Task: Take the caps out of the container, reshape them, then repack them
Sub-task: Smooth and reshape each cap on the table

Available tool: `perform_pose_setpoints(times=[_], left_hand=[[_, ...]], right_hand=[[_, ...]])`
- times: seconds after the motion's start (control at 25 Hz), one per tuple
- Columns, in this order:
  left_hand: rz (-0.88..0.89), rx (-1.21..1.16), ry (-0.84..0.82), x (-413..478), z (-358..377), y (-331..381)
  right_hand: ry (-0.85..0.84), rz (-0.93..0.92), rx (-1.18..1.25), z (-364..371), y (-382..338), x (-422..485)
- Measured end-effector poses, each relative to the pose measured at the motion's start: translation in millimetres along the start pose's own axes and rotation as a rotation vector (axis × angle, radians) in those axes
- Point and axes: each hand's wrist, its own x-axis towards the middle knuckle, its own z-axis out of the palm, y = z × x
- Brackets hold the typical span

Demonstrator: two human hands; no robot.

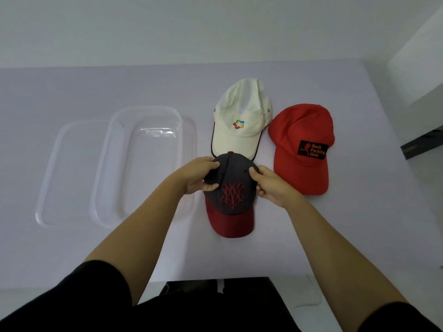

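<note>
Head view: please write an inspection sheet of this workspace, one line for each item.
Surface: pale table, flat.
Job's things: clear container empty, clear lid partly beneath it; white cap and red cap lie on the table; dark cap in front of them.
Clutter: nothing seen.
Hands: left hand and right hand both grip the dark cap's crown.
Cables: nothing seen.
Surroundings: pale wall behind; white ledge at the right.

Soft even light, faint shadows, wide-angle edge distortion
</note>
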Motion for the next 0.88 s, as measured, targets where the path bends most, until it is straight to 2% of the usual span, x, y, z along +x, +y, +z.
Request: perform_pose_setpoints(times=[0.12,0.28,0.44,0.52,0.64,0.72,0.88], left_hand=[[0.016,0.005,-0.062,0.4,-4.8,-1.0],[0.066,0.277,-0.04,2.4,-8.4,-1.2],[0.086,0.238,0.001,5.3,-0.9,-5.1],[0.172,0.333,0.133,10.3,4.9,-9.9],[0.348,0.595,0.397,18.1,9.2,-16.3],[0.374,0.648,0.474,22.7,12.4,-18.7],[0.311,0.618,0.523,34.6,13.4,-19.3]], right_hand=[[-0.068,-0.086,0.039,0.5,2.4,-6.3],[-0.088,-0.135,0.019,-3.6,7.1,-10.8],[-0.062,-0.08,-0.017,-4.0,2.6,-6.7],[-0.055,-0.068,-0.034,-2.5,0.9,-4.2],[0.032,-0.122,-0.254,-2.7,2.9,0.6],[0.103,-0.159,-0.362,-2.7,5.6,5.6],[0.144,-0.165,-0.373,-3.4,8.4,12.4]])
